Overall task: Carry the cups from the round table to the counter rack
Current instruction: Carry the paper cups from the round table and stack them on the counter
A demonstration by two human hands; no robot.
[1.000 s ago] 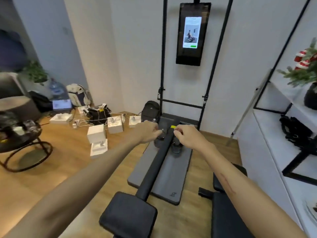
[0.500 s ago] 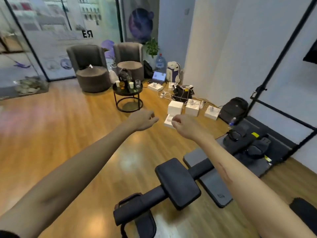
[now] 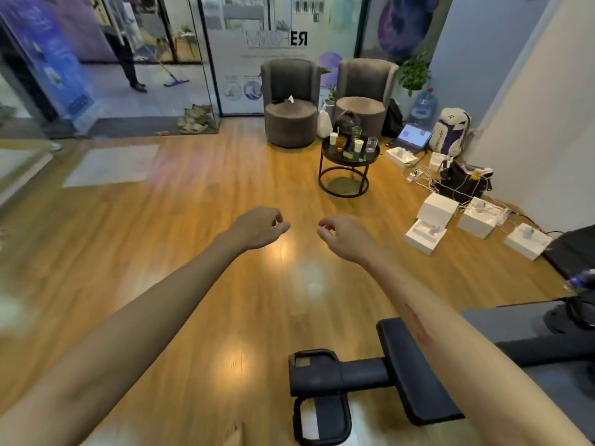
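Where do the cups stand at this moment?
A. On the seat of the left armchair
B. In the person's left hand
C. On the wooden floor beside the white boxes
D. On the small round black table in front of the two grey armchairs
D: the cups stand together on the round table before the armchairs, while the left hand and the right hand hold nothing.

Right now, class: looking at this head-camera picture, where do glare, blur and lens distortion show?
Head view: bright glare patches lie on the wooden floor between and below the hands; the left edge is smeared with blur; the wide-angle lens bends the glass wall frames and stretches the forearms; the cups on the round table are small but fairly sharp.
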